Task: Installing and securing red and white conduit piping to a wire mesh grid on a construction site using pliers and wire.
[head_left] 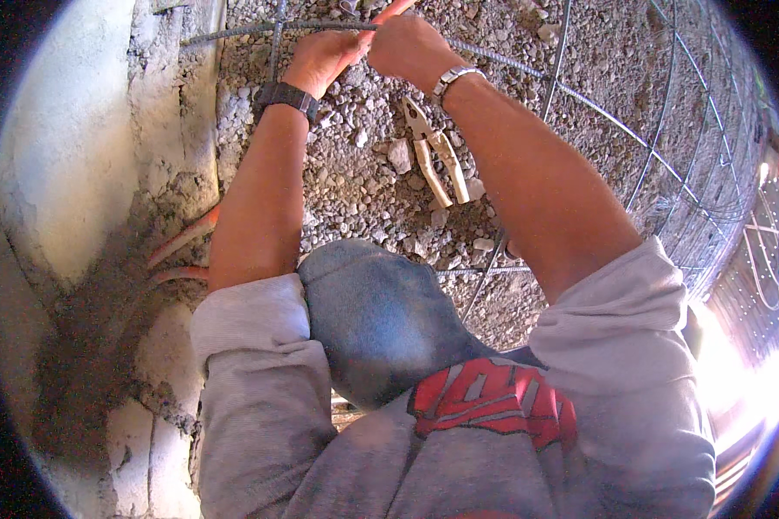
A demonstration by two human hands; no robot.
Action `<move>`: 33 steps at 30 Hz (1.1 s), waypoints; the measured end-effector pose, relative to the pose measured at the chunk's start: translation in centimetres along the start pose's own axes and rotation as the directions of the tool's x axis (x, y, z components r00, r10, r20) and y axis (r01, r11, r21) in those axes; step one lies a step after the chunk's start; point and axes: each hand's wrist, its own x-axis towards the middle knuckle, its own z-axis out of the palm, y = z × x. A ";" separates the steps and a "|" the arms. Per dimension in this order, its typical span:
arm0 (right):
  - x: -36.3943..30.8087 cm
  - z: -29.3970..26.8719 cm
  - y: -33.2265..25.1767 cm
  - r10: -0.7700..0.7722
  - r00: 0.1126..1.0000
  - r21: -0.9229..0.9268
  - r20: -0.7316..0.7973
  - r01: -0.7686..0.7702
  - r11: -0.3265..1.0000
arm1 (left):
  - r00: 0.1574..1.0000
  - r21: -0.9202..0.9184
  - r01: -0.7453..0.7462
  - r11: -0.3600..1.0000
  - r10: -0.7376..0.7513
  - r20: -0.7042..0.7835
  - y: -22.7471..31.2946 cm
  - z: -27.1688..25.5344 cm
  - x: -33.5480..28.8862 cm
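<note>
My left hand (325, 60), with a dark watch at its wrist, is closed around an orange flexible tube (393, 11) near the top of the view. Beside it my right hand (409, 50), wearing a silver watch, is a closed fist against the same tube. Its fingertips are turned away, so its exact grip is partly hidden. A rebar rod (264, 28) passes right at both hands. Below them, pliers (433, 151) with pale handles lie on the gravel, touched by neither hand.
Gravel (346, 186) spreads under a grid of steel bars (610, 111). A rough plastered wall (69, 130) rises at the left. Two orange tube ends (182, 238) come out by its base near my left forearm. My bent knee (363, 311) is between my arms.
</note>
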 end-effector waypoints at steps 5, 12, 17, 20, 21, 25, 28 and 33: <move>-1.1 1.9 1.0 -0.107 0.993 -0.043 -0.041 0.105 0.994 | 0.996 0.357 -0.068 0.932 0.082 -0.024 1.5 0.9 -0.9; -1.5 5.5 1.1 -0.097 0.982 -0.017 -0.159 0.096 0.995 | 0.582 0.733 -0.231 0.640 0.695 -0.423 4.9 4.1 -3.4; -1.4 6.1 2.0 -0.216 0.967 -0.300 -0.132 0.169 0.939 | 0.951 0.858 0.118 0.500 0.191 -0.242 7.4 0.6 2.4; -1.3 6.4 2.2 -0.188 0.957 -0.111 -0.221 0.167 0.980 | 0.973 0.930 0.068 0.360 0.181 -0.141 7.1 0.1 4.1; -1.3 6.5 2.1 -0.150 0.958 -0.023 -0.246 0.149 0.989 | 0.980 0.962 0.091 0.258 0.146 -0.132 7.1 0.1 4.3; -1.3 6.7 1.8 -0.115 0.943 -0.092 -0.311 0.090 0.992 | 0.976 0.971 0.138 0.197 0.141 -0.167 7.7 1.3 4.8; -1.4 6.7 1.7 -0.167 0.930 -0.180 -0.328 0.112 0.977 | 0.964 0.953 0.189 0.237 0.139 -0.226 8.0 2.3 4.5; -1.3 5.5 2.0 -0.214 0.949 -0.206 -0.229 0.168 0.964 | 0.867 0.957 0.093 0.274 0.451 -0.214 6.2 3.7 2.0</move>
